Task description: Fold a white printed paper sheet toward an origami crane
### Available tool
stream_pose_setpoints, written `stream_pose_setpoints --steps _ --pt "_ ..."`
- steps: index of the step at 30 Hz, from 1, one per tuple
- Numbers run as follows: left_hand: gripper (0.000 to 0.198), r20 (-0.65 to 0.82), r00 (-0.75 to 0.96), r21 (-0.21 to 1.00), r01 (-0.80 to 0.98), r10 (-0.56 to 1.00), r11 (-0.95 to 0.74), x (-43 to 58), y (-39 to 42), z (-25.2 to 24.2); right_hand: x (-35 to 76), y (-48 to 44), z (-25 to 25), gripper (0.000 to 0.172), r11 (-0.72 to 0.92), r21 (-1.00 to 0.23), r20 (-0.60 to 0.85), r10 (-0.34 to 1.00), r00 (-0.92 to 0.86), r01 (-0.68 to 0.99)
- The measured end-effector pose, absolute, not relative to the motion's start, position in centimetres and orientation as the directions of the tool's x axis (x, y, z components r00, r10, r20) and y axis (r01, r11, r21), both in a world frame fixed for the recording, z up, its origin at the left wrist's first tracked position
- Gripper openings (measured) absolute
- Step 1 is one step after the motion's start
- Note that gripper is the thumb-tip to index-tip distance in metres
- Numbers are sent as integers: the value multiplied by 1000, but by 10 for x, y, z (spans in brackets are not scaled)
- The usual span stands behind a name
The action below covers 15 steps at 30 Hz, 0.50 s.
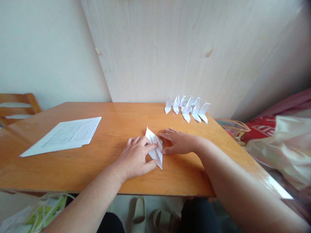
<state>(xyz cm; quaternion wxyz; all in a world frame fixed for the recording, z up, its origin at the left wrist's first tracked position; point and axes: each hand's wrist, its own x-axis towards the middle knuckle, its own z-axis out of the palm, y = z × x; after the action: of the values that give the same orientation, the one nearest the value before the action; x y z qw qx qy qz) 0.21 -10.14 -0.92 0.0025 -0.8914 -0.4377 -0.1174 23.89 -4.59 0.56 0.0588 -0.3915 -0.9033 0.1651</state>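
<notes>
A folded piece of white paper (155, 149) lies on the wooden table, long and pointed at both ends, with printed text and a small red mark on it. My left hand (138, 153) rests on its left side, fingers spread and pressing it against the tabletop. At its right edge lies my right hand (179, 141), palm down with the fingers stretched out and the thumb apart. The fingertips of that hand touch or nearly touch the paper. Several folded paper birds (186, 110) stand in a group at the far right of the table.
A stack of printed sheets (70, 134) lies on the left of the table (121, 121). Behind the table rises a pale wood panel (155, 48). A wooden chair (18, 105) stands at far left; bags (279, 145) crowd the right side. Slippers (139, 213) lie on the floor.
</notes>
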Motion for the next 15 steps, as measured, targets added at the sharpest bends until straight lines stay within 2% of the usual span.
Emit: stream_pose_setpoints --steps 5,8,10,14,15 --pt "54 219 583 103 783 782 -613 3 -100 -11 235 -47 10 51 702 -350 -10 660 -751 621" --pt "54 218 581 110 784 784 -611 2 -101 -10 236 -48 13 50 724 -359 6 633 -774 589" --pt "54 218 581 113 783 784 -612 2 -101 -10 238 -46 12 56 702 -359 -3 658 -753 615" --pt "54 214 582 122 781 784 -613 1 -100 -10 242 -44 9 81 598 -352 -33 760 -649 720" --pt "54 213 584 127 779 784 -614 1 -100 -10 242 -44 9 82 603 -358 -32 755 -655 712"
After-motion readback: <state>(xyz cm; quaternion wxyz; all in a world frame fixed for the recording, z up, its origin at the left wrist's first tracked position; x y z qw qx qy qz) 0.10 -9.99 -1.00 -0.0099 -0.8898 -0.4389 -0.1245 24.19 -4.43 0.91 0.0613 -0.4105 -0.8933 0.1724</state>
